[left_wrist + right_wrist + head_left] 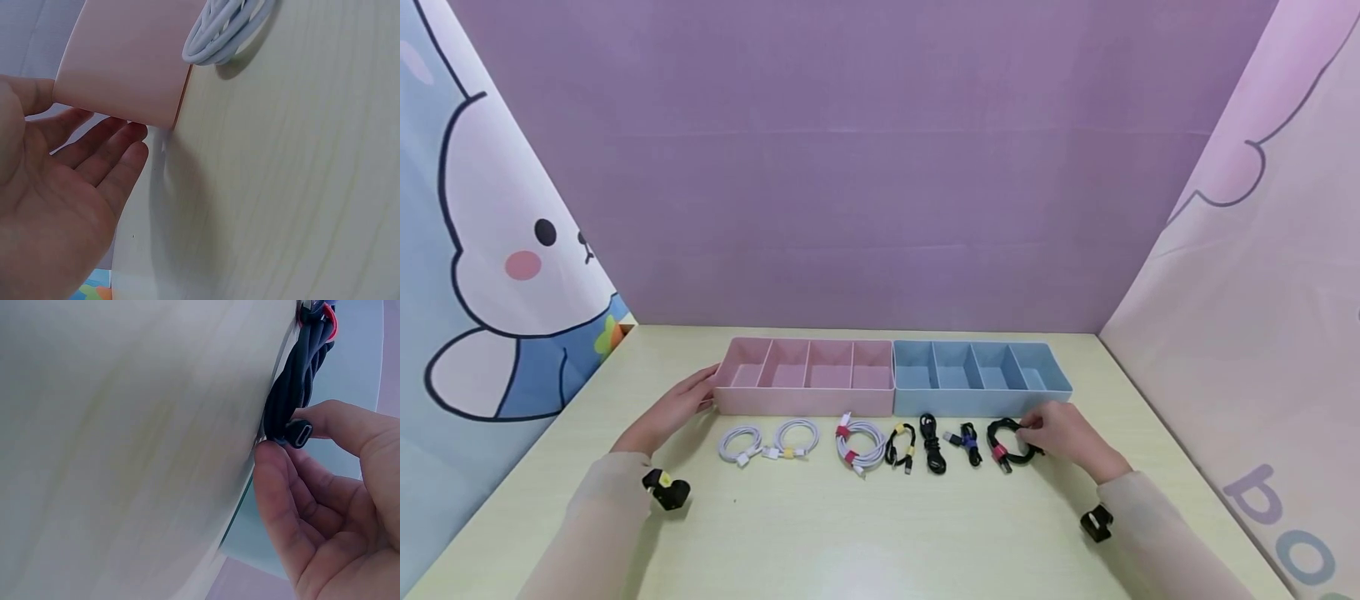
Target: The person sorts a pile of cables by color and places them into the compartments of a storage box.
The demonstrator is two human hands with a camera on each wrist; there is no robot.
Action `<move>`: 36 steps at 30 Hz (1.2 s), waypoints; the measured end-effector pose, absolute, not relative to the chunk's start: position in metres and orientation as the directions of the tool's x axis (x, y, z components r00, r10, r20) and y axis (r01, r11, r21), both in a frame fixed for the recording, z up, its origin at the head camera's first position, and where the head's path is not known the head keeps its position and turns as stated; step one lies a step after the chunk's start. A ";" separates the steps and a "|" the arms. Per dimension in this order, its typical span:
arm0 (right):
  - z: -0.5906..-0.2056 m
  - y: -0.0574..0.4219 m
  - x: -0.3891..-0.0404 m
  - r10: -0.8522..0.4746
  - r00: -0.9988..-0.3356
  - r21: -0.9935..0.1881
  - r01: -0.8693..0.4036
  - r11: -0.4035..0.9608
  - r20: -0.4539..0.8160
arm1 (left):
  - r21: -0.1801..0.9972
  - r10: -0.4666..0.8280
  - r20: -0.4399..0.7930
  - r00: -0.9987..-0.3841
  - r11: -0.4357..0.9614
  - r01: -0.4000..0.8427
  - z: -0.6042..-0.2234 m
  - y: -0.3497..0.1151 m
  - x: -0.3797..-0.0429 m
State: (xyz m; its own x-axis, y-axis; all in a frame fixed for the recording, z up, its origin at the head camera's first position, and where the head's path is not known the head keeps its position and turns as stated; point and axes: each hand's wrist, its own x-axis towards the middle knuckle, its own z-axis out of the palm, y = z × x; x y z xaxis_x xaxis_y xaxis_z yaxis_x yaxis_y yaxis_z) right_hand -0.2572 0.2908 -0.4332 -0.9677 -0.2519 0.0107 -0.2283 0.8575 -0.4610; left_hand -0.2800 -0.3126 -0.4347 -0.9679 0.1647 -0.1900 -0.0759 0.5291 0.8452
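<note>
At the left end of the pink divided box (805,403), my left hand (673,408) touches the end wall with extended fingers. In the left wrist view its thumb and fingertips lie along the pink box's edge (125,109). My right hand (1071,433) pinches a coiled black cable (992,435) with a red tie, the rightmost in the row. The right wrist view shows thumb and index finger (270,487) at the black coil (290,387), beside its USB-C-like plug (300,434). Behind that hand stands the blue divided box (985,406), end to end with the pink one.
Left of the held coil lie black cables with a blue tie (972,446), without a coloured tie (933,450) and with yellow ties (891,450). White coiled cables (861,460) continue leftward. A purple backdrop (865,167) rises behind the table (850,542), with printed cloth at both sides.
</note>
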 end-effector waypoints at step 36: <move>-0.428 0.300 -0.258 -0.293 -0.950 -0.508 -0.306 0.805 0.108 | 0.833 0.169 -0.179 -0.969 0.550 -0.058 -0.431 -0.311 -0.276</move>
State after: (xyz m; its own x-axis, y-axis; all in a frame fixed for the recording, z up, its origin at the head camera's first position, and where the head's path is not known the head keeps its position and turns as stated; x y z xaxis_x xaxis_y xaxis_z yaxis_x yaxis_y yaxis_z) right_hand -0.2582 0.3000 -0.4278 -0.9500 -0.2932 0.1075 -0.3060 0.8052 -0.5079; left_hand -0.2759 -0.3112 -0.4310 -0.9692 0.1691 -0.1789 -0.0579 0.5498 0.8333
